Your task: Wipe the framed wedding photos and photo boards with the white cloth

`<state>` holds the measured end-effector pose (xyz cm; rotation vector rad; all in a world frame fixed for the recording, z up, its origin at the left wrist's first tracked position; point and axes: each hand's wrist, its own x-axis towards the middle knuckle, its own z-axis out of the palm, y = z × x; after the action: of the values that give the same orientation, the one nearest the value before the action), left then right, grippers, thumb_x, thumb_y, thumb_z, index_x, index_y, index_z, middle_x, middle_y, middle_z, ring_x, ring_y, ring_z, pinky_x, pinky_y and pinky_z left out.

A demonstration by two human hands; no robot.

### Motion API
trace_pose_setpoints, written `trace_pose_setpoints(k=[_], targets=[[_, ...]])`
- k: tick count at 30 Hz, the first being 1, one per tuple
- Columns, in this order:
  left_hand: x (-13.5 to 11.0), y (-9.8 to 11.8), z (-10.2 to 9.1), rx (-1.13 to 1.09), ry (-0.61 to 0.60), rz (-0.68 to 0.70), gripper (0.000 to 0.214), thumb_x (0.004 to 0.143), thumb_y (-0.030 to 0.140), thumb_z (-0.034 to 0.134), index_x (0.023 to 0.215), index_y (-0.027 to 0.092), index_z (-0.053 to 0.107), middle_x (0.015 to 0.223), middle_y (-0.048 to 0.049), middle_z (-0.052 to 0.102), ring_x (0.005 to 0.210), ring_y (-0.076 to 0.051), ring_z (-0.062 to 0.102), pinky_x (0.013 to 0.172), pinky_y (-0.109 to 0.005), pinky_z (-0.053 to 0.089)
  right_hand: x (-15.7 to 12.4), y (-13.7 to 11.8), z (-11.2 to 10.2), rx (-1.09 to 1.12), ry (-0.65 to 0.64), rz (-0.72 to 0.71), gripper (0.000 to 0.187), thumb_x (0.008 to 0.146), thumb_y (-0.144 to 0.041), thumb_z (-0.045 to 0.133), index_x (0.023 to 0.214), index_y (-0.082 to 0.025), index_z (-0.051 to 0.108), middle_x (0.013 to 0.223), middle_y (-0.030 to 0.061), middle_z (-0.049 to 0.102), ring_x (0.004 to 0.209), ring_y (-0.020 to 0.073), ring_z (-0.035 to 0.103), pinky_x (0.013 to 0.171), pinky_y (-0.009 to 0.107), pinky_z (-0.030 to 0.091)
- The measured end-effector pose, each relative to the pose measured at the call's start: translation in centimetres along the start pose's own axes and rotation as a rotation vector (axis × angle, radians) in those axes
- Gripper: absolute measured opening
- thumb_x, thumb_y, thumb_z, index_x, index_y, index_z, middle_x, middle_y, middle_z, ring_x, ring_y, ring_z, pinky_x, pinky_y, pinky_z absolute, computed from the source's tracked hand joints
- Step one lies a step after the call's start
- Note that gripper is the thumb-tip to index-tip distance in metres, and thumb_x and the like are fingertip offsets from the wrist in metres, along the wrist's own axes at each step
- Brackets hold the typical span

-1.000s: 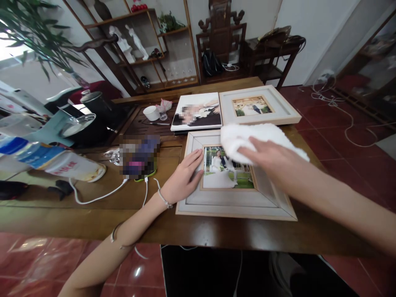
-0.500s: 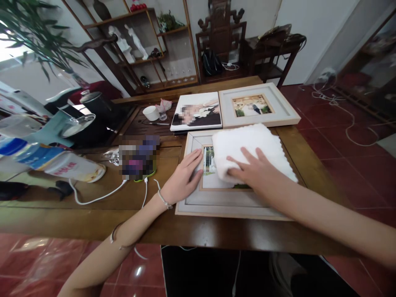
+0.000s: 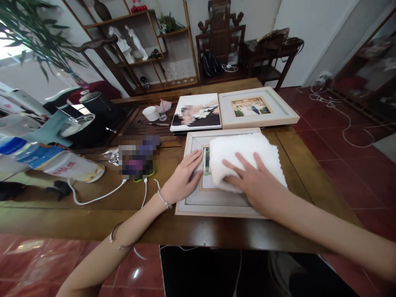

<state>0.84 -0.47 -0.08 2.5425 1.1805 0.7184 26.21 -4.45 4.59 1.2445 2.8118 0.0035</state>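
Note:
A pale wooden picture frame (image 3: 213, 202) lies flat on the wooden table (image 3: 130, 198) in front of me. My left hand (image 3: 182, 179) rests flat on the frame's left border, fingers stretched out, holding it still. My right hand (image 3: 255, 183) presses flat, fingers spread, on a folded white cloth (image 3: 244, 154) that covers most of the photo in the frame. Only a thin strip of the photo (image 3: 206, 161) shows at the cloth's left edge.
Behind the frame lie a frameless photo print (image 3: 198, 111) and a second pale frame (image 3: 256, 108). A white cup (image 3: 151, 112), a black kettle (image 3: 95, 105), a lying plastic bottle (image 3: 52, 161) and white cables (image 3: 102, 196) sit to the left. Shelves and a carved chair stand behind.
My right hand has come down with the cloth onto the photo and slid it left and toward me, covering the picture. My left hand has stayed on the frame's left border.

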Motion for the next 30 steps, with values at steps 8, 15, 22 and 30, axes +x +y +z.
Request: trace_pose_setpoints(k=[8,15,22,30], targets=[[0.0,-0.1,0.0,-0.017,0.008,0.005,0.048,0.097,0.024,0.048,0.143,0.013,0.044,0.149,-0.0177,0.044,0.143,-0.028,0.036,0.116,-0.056,0.034,4.2,5.8,0.3,-0.141,0.084,0.189,0.076,0.070,0.007,0.044,0.142,-0.017,0.042,0.158,0.0120,0.027,0.143,0.0440,0.016,0.104,0.077,0.019],[0.0,0.0,0.1,-0.009,0.008,-0.001,0.049,0.096,0.024,0.047,0.143,0.011,0.043,0.149,-0.0188,0.045,0.142,-0.028,0.037,0.116,-0.054,0.034,1.0,1.2,-1.7,-0.013,-0.079,0.036,0.075,0.066,0.004,0.049,0.136,-0.022,0.050,0.154,0.0088,0.036,0.142,0.0403,0.025,0.105,0.074,0.024],[0.0,0.1,0.0,0.005,-0.006,-0.027,0.050,0.096,0.025,0.046,0.144,0.012,0.043,0.150,-0.0182,0.044,0.142,-0.028,0.037,0.117,-0.052,0.032,-3.5,-4.3,-2.6,0.238,-0.338,-0.164,0.087,0.051,-0.005,0.067,0.129,-0.042,0.056,0.148,0.0008,0.043,0.135,0.0436,0.038,0.102,0.067,0.040],[0.0,0.1,-0.1,-0.005,-0.025,-0.022,0.048,0.098,0.026,0.043,0.144,0.012,0.042,0.150,-0.0187,0.043,0.143,-0.029,0.035,0.118,-0.053,0.031,-1.0,-1.8,-1.6,0.186,-0.098,-0.080,0.079,0.065,0.002,0.047,0.138,-0.030,0.048,0.156,0.0026,0.032,0.144,0.0333,0.023,0.111,0.067,0.025]])
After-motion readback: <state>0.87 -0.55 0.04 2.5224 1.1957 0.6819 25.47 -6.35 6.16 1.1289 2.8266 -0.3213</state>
